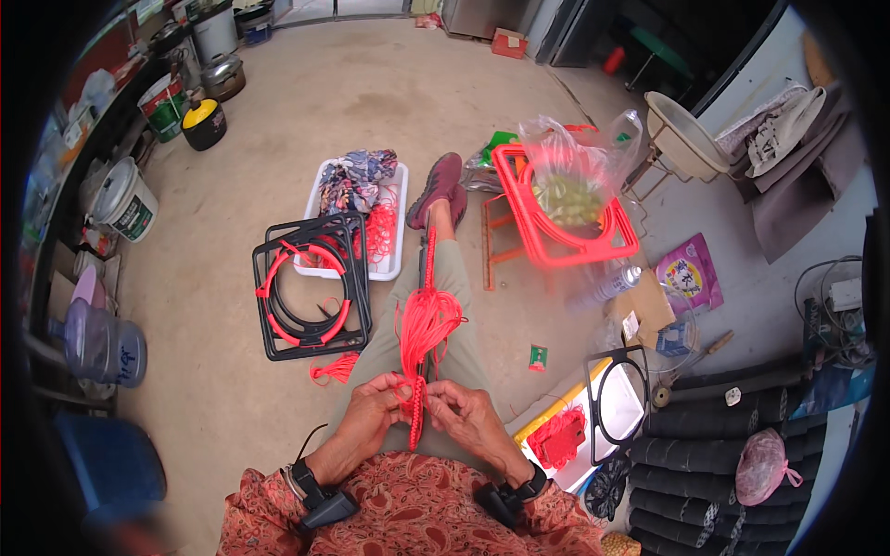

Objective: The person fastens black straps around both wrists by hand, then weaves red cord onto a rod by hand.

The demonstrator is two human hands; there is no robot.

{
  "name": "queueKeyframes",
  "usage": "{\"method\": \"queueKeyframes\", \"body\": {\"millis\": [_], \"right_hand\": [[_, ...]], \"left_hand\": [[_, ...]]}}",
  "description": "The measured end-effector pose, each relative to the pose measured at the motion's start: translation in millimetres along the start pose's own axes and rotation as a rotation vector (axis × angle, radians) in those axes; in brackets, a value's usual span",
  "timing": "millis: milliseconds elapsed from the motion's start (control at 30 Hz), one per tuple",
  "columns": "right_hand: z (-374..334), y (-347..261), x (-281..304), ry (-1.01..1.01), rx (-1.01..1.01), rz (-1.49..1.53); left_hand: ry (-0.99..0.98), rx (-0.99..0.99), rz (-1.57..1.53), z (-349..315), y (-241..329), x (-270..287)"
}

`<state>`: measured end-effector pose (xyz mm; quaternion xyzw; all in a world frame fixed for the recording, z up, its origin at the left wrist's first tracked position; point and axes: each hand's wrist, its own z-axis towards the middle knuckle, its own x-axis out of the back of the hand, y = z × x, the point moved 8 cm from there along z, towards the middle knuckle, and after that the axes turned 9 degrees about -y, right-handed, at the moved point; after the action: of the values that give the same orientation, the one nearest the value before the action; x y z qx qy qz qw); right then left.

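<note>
Over my lap lies a bundle of loose red cords [428,326], running down into a thick red braid [415,434] between my hands. My left hand [373,414] pinches cord strands at the braid's left side, its fingers closed. On the other side, my right hand [466,417] has thumb and fingertips pinched together on the cord beside the braid. Beyond the bundle, a dark strap-like strip with red on it [429,258] extends along my leg toward my shoe. A loose red tassel of cord [336,369] rests left of my knee.
Left of my leg, a black square frame with a red-wrapped ring [311,320] leans on a white tray [400,218] holding cloth and cord. At right are a red stool [528,246] bearing a bag of green fruit [567,196], another black frame [593,394] and a white foam box [623,394].
</note>
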<state>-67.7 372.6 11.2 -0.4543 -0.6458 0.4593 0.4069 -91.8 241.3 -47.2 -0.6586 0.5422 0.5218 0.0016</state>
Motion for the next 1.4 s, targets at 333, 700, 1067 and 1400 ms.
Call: {"method": "queueKeyframes", "body": {"millis": [333, 700, 1067, 1400], "right_hand": [[0, 3, 6, -0.164, -0.154, -0.195], [-4, -8, 52, 0.137, -0.101, 0.087], [2, -75, 87, 0.305, 0.353, 0.613], [-4, -83, 87, 0.062, 0.471, 1.269]], "left_hand": [[-0.072, -0.016, 0.513, -3, 1, -17], [-0.125, 0.111, 0.034, -9, 13, -29], [-0.280, 0.148, -0.207, -3, 4, -42], [-0.321, 0.138, -0.343, 0, -3, -47]]}}
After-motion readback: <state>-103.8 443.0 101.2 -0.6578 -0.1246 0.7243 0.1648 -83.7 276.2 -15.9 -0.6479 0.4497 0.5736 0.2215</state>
